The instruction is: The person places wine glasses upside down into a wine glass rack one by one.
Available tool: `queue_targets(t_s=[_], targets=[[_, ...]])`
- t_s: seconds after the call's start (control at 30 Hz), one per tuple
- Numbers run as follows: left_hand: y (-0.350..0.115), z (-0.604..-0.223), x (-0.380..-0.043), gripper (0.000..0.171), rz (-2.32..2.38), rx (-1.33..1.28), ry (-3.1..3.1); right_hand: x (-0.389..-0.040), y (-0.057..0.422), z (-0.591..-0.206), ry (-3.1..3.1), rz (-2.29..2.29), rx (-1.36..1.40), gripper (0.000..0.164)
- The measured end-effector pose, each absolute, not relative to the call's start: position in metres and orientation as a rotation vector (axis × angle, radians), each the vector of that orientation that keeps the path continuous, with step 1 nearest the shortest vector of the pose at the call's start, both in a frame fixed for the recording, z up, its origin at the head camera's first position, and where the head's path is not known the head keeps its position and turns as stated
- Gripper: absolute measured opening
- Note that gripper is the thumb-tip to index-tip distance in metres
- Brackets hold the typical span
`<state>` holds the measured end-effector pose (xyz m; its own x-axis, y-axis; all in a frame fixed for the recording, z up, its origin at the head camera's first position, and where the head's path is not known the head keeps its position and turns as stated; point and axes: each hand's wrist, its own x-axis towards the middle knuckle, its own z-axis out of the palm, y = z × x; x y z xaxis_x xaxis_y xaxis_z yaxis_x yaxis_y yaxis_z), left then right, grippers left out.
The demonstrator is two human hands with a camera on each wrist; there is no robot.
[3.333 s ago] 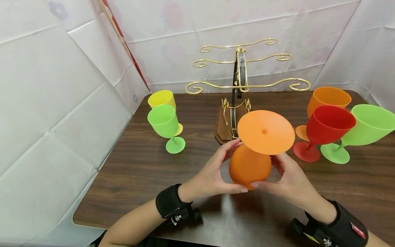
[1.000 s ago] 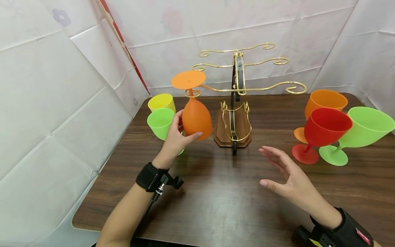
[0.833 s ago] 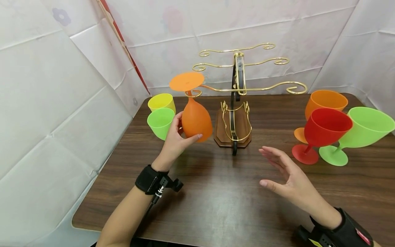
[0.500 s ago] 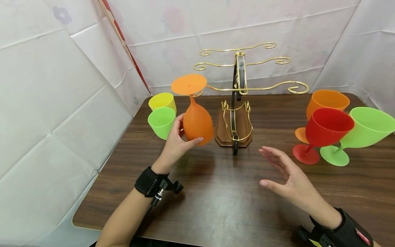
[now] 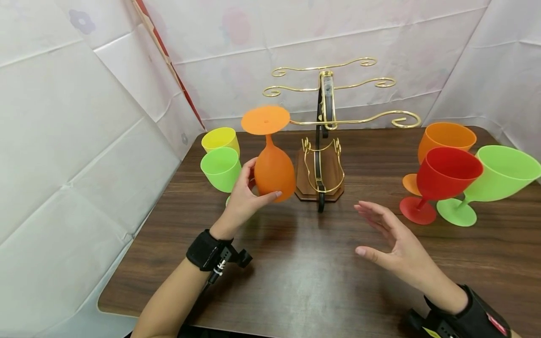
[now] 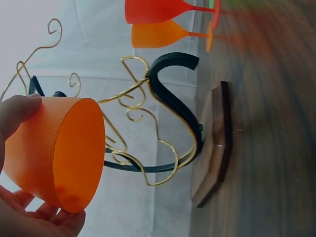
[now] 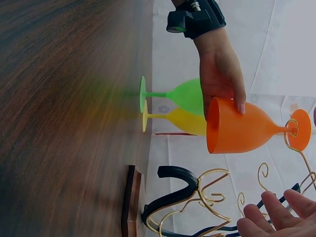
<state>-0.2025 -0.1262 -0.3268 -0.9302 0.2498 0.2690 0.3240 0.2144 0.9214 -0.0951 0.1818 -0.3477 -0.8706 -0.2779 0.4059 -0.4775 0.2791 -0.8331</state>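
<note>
1. The orange goblet [image 5: 274, 172] is plain and matte, with rounded bowl, slim stem, flat disc foot.
2. It hangs upside down, slightly tilted.
3. Its stem is at the gold rack's [image 5: 328, 101] curled front-left end.

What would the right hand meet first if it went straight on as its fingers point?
Probably the scrolled gold wire rack on its brown wooden base: the right hand points toward it in the head view, though depth is unclear.
</note>
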Motion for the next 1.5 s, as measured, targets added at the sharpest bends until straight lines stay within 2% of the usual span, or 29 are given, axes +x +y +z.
queue_targets(t_s=[0.67,1.0,1.5], targets=[[-0.138,-0.339,-0.193,0.086,-1.875,-0.579,-2.410,-0.093,0.184,-0.349,-2.390,1.621,0.680,0.078],[-0.171,-0.349,-0.164,0.088,-1.839,-0.440,-2.459,-0.091,0.191,-0.349,-2.384,1.604,0.655,0.079],[-0.202,-0.350,-0.145,0.081,-1.708,-0.352,-2.407,-0.090,0.199,-0.347,-2.401,1.580,0.626,0.081]])
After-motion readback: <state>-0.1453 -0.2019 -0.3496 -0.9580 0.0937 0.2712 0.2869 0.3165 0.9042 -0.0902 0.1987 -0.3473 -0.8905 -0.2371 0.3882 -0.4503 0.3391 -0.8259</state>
